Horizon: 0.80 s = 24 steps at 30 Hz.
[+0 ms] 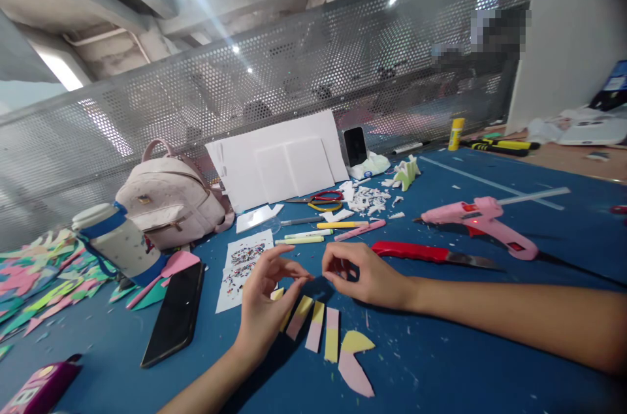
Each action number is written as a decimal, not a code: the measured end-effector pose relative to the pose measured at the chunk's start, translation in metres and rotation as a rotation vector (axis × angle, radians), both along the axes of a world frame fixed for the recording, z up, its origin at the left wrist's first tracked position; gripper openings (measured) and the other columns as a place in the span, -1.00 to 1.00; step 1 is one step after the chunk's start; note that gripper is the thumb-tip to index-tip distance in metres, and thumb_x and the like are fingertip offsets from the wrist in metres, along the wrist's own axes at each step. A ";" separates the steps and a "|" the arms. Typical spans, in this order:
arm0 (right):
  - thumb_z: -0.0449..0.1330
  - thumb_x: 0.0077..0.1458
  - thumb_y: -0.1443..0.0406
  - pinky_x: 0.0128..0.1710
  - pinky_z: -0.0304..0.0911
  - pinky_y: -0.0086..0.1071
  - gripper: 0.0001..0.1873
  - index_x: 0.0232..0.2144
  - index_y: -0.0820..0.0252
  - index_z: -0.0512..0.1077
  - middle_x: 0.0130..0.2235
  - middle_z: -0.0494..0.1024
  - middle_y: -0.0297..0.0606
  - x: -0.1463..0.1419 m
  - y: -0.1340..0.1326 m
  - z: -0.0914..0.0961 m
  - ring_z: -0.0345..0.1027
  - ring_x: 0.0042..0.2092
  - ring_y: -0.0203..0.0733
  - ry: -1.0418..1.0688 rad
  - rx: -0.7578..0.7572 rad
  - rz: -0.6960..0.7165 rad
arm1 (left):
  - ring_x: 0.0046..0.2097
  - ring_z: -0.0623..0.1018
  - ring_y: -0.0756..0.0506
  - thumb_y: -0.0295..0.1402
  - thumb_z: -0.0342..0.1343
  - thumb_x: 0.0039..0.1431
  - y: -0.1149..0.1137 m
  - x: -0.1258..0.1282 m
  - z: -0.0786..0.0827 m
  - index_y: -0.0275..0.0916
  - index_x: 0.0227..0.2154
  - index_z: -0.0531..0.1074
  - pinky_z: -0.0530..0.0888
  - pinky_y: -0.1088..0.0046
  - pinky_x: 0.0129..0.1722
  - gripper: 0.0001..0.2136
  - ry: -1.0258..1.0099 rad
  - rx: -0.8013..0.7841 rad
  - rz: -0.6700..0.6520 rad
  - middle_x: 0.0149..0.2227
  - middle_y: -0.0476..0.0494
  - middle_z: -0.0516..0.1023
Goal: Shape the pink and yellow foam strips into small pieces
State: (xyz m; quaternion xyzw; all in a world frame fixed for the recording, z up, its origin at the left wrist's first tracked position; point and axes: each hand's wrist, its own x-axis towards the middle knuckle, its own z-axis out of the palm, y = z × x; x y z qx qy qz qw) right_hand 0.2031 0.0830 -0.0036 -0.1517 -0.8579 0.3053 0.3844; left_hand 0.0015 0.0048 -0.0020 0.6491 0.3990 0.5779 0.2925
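Over the blue table, my left hand is closed in a pinch, thumb and fingertips meeting. My right hand faces it a small gap away, its thumb and forefinger also pinched. Whatever sits in either pinch is too small or hidden to make out. Below the hands lie several yellow-and-pink foam strips, one partly behind my left hand. A larger curved foam piece, yellow at the top and pink below, rests to their right. Just beyond my right hand lies a red-handled knife.
A pink glue gun lies at right, its light on. Several markers, scissors and white scraps are beyond the hands. At left are a paper with tiny bits, a phone, a bottle and a backpack.
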 end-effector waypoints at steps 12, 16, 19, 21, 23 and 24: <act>0.17 0.10 0.47 -0.43 0.13 -0.51 -0.92 -0.36 0.23 0.40 -0.41 0.40 -0.40 -0.001 -0.002 0.001 0.22 -0.42 -0.38 -0.056 0.032 0.053 | -0.30 0.60 -0.04 -0.54 0.22 0.17 -0.002 0.001 0.000 -0.18 0.00 0.33 0.51 0.41 -0.20 -0.64 0.033 -0.043 0.006 -0.37 -0.03 0.60; 0.17 0.10 0.46 -0.44 0.12 -0.51 -0.92 -0.35 0.23 0.41 -0.40 0.40 -0.39 -0.001 -0.002 0.001 0.21 -0.43 -0.38 -0.060 0.037 0.056 | -0.32 0.60 -0.03 -0.54 0.23 0.16 -0.002 0.002 0.000 -0.17 -0.01 0.35 0.50 0.44 -0.22 -0.64 0.036 -0.040 0.002 -0.38 -0.01 0.60; 0.18 0.10 0.46 -0.45 0.12 -0.51 -0.92 -0.35 0.22 0.41 -0.41 0.39 -0.40 -0.001 -0.001 0.000 0.21 -0.44 -0.38 -0.051 0.036 0.054 | -0.32 0.60 -0.03 -0.54 0.23 0.15 -0.001 0.002 -0.002 -0.17 -0.01 0.34 0.50 0.43 -0.22 -0.63 0.034 -0.050 0.012 -0.38 -0.02 0.60; 0.18 0.10 0.46 -0.45 0.13 -0.51 -0.92 -0.35 0.21 0.41 -0.41 0.40 -0.40 -0.001 -0.001 0.000 0.21 -0.44 -0.38 -0.052 0.033 0.053 | -0.32 0.60 -0.04 -0.53 0.24 0.15 -0.001 0.002 -0.003 -0.18 0.00 0.34 0.51 0.42 -0.21 -0.63 0.038 -0.046 0.012 -0.38 -0.03 0.60; 0.17 0.10 0.46 -0.44 0.13 -0.50 -0.92 -0.35 0.21 0.40 -0.41 0.40 -0.40 -0.001 -0.001 0.001 0.21 -0.44 -0.38 -0.055 0.032 0.052 | -0.32 0.60 -0.05 -0.53 0.24 0.15 -0.001 0.001 -0.003 -0.19 0.00 0.34 0.51 0.41 -0.21 -0.63 0.041 -0.041 0.013 -0.38 -0.04 0.61; 0.17 0.10 0.46 -0.44 0.13 -0.50 -0.92 -0.36 0.21 0.40 -0.41 0.40 -0.39 -0.001 -0.001 0.001 0.21 -0.44 -0.37 -0.058 0.031 0.052 | -0.32 0.60 -0.05 -0.53 0.23 0.15 -0.001 0.001 -0.003 -0.19 0.00 0.34 0.51 0.40 -0.21 -0.63 0.042 -0.041 0.014 -0.38 -0.04 0.61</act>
